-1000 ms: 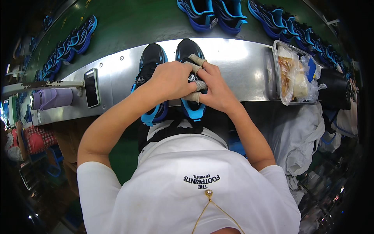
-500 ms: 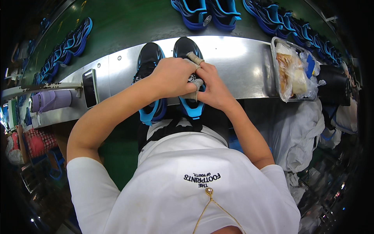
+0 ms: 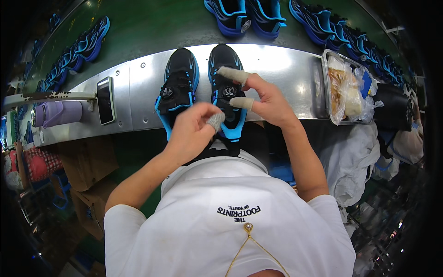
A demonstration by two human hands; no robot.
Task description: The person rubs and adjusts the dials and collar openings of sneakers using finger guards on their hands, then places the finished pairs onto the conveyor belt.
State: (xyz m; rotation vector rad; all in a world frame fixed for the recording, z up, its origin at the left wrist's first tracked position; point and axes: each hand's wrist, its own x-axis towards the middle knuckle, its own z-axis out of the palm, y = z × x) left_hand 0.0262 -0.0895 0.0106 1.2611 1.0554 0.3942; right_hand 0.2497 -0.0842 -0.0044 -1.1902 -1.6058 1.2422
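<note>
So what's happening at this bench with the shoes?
A person in a white shirt stands at a metal bench with a pair of black and blue shoes in front of them. The right hand, with taped fingertips, rests on the right shoe near its round dial. The left hand hovers over the heel end of the left shoe, loosely curled and holding nothing. A phone lies to the left, a tray of bagged items to the right, and more blue shoes sit on the green belt behind.

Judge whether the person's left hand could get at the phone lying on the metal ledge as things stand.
Probably yes. The left hand hovers at the near edge of the left shoe, and the phone lies flat on the metal ledge further left, with only bare ledge between them.
</note>
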